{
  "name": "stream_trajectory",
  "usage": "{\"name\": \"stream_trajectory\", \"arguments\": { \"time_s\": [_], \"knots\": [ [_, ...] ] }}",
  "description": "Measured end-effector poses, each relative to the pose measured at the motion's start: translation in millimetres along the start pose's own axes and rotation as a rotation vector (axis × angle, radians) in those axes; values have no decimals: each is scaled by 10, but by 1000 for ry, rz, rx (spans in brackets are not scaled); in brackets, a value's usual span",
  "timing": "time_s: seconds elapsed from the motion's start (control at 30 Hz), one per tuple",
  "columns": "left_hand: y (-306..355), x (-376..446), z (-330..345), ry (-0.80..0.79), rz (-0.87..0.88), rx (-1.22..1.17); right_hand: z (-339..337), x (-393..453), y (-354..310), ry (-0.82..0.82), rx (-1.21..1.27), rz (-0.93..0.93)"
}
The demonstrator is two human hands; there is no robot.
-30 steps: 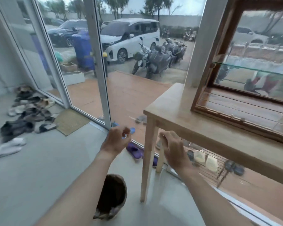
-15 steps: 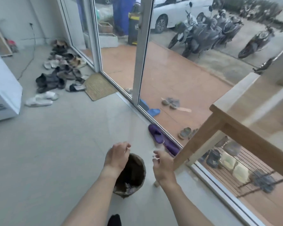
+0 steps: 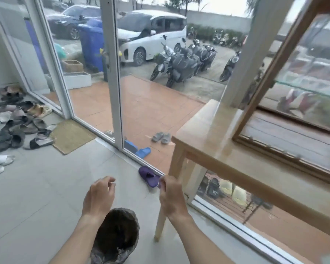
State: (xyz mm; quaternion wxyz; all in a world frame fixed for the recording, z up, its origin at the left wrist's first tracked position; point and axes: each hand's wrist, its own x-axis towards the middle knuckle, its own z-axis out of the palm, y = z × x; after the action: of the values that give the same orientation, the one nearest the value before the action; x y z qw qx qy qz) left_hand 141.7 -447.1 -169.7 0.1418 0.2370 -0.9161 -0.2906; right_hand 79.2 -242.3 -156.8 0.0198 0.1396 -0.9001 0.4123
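My left hand (image 3: 99,197) hovers over the floor just above a dark bin lined with a bag (image 3: 131,214). Its fingers are loosely curled, thumb and forefinger apart, with nothing in them. My right hand (image 3: 171,197) is to the right of the bin, in front of the front leg (image 3: 160,225) of a light wooden table (image 3: 208,130). I see the back of that hand. Its fingers bend down and their tips are hidden, so I cannot tell whether it holds anything.
A wood-framed glass cabinet (image 3: 255,103) stands on the table. A glass wall with a white frame (image 3: 114,92) runs along the far side. A purple slipper (image 3: 148,176) lies by its track, a doormat (image 3: 72,135) and several shoes (image 3: 17,126) lie at the left.
My view has tilted back up from the floor toward the table and window. Both hands have lifted a little away from the bin's mouth and moved apart.
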Motion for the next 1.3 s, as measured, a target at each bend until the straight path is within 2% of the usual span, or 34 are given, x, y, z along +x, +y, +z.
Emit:
{"name": "stream_trajectory", "arguments": {
  "time_s": [0.17, 0.3, 0.43, 0.57, 0.67, 0.83, 1.07, 1.17, 1.3],
  "knots": [
    [1056, 37, -46, 90, 164, -58, -1067, 72, -83, 263, -4, -114],
    [1886, 6, 0, 137, 297, -115, -2007, 48, 133, 438, -22, -170],
    [2623, -63, 157, 133, 424, -235, -2821, 18, 568, 596, -113, -75],
    [3269, -204, 389, 132, 511, -329, -3310, -38, 962, 689, -196, 45],
    [3634, -338, 636, 103, 579, -375, -3446, -73, 1143, 744, -188, 102],
    [4082, -541, 1016, -11, 596, -416, -3380, -10, 1232, 669, -206, 113],
    [4384, -643, 1341, -140, 602, -371, -3271, 121, 1318, 621, -383, 124],
    [4406, -657, 1417, -138, 650, -304, -3265, 156, 1359, 589, -433, 108],
    [4445, -628, 1476, -106, 655, -168, -3250, 145, 1377, 645, -406, 103]
  ]
}}
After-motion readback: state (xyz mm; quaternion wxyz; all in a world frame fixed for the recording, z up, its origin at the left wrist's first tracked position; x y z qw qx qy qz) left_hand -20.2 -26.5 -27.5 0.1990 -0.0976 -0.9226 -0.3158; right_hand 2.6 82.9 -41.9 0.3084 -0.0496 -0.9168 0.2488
